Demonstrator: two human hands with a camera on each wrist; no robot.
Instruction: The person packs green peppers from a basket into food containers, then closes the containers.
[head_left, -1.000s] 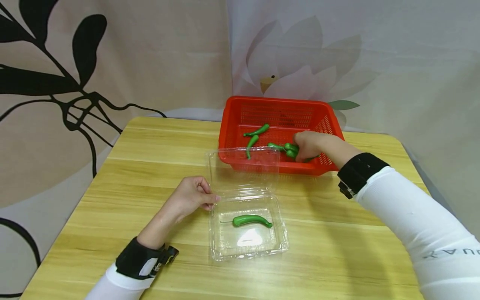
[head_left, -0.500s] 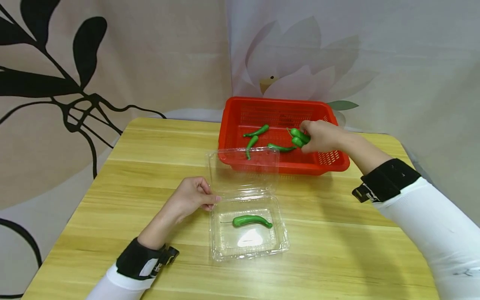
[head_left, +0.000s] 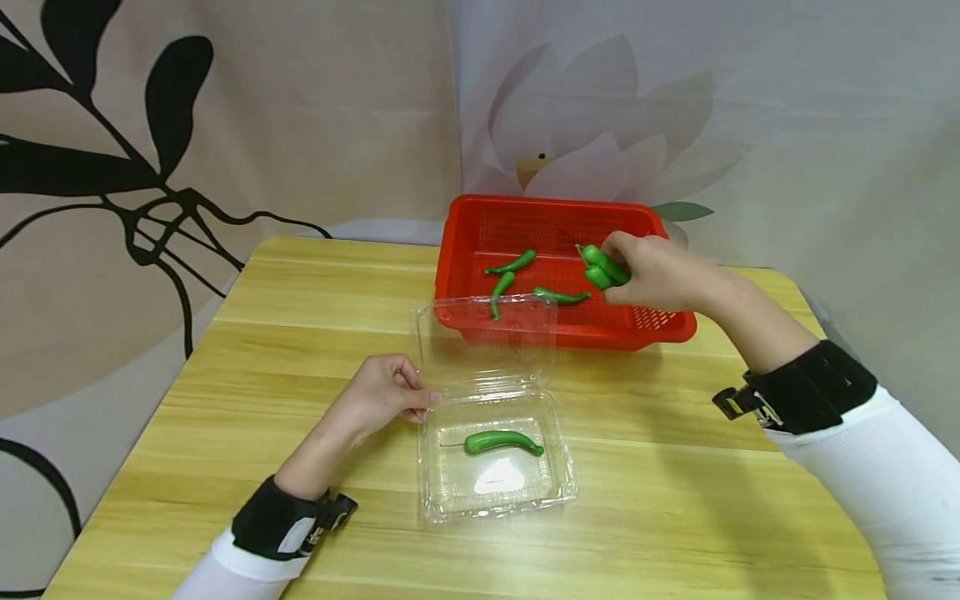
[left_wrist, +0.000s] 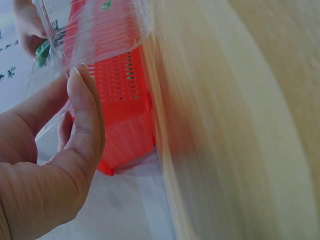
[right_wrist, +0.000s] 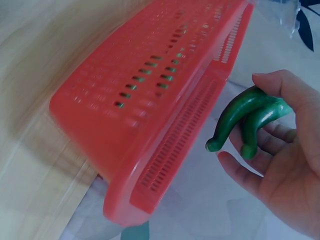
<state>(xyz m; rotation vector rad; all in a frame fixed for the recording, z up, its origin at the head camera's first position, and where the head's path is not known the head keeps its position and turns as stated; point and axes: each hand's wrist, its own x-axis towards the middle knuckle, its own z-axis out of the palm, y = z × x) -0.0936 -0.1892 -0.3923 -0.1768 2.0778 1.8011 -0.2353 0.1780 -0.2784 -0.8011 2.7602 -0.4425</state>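
My right hand [head_left: 663, 271] holds two green chili peppers [head_left: 606, 264] between thumb and fingers above the red plastic basket [head_left: 615, 337]. In the right wrist view these peppers [right_wrist: 231, 114] curve down from the grip. Three more green chilies [head_left: 562, 297] lie inside the basket. With thumb and fingers, my left hand [head_left: 381, 392] pinches the left edge of a clear plastic clamshell box [head_left: 446, 492], near its hinge. One green chili [head_left: 502, 442] lies in the box's base. The raised lid [head_left: 487, 350] overlaps the basket's front in the head view.
Everything stands on a light wooden table [head_left: 322, 308]. The basket sits near its back edge, against a printed curtain [head_left: 337, 108]. Bare wood shows left and right of the box.
My right hand has lifted two chilies from the basket floor and drawn slightly back to the right, leaving one chili lying there. My left hand and the box have stayed still.
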